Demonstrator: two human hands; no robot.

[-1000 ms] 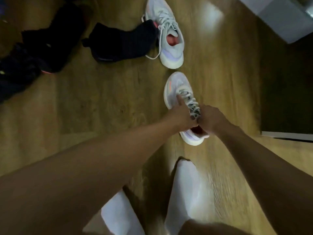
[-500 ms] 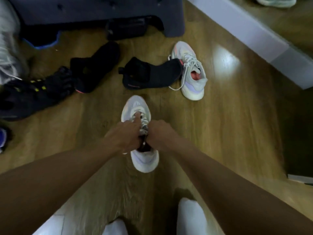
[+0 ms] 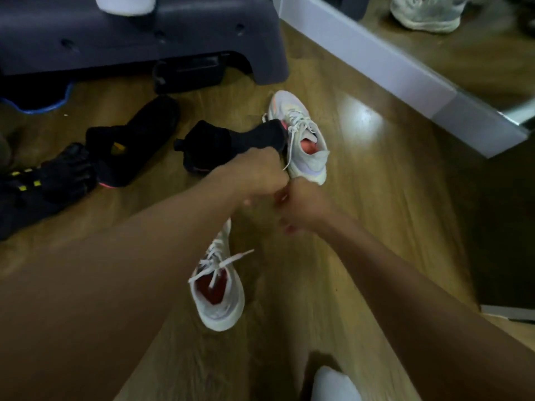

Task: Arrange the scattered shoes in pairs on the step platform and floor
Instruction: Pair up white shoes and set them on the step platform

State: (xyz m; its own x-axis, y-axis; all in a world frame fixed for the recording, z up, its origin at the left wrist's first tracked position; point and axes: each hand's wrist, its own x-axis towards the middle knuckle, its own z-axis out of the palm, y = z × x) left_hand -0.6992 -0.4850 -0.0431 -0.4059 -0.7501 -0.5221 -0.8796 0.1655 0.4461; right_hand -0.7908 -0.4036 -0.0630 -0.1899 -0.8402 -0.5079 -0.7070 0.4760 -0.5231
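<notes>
A white sneaker (image 3: 217,287) with a red lining hangs heel toward me above the wooden floor. Its front end is hidden under my left hand (image 3: 260,176) and my right hand (image 3: 302,206), both curled tight and touching each other there. The matching white sneaker (image 3: 304,143) lies on the floor just beyond my hands. A black shoe (image 3: 220,146) leans against it, another black shoe (image 3: 136,137) lies further left, and a black shoe with yellow marks (image 3: 55,175) is at the far left. The dark step platform (image 3: 162,39) stands at the back.
A white object (image 3: 124,4) sits on the platform's top edge. A white skirting and mirror frame (image 3: 390,68) runs along the right, with a pale sneaker (image 3: 428,13) seen past it. My socked foot (image 3: 335,383) is at the bottom. A blue-edged item (image 3: 37,104) lies under the platform.
My hands have carried the white sneaker away from the floor toward its mate, and it now hangs heel-down below them. The view has tilted up to show the platform.
</notes>
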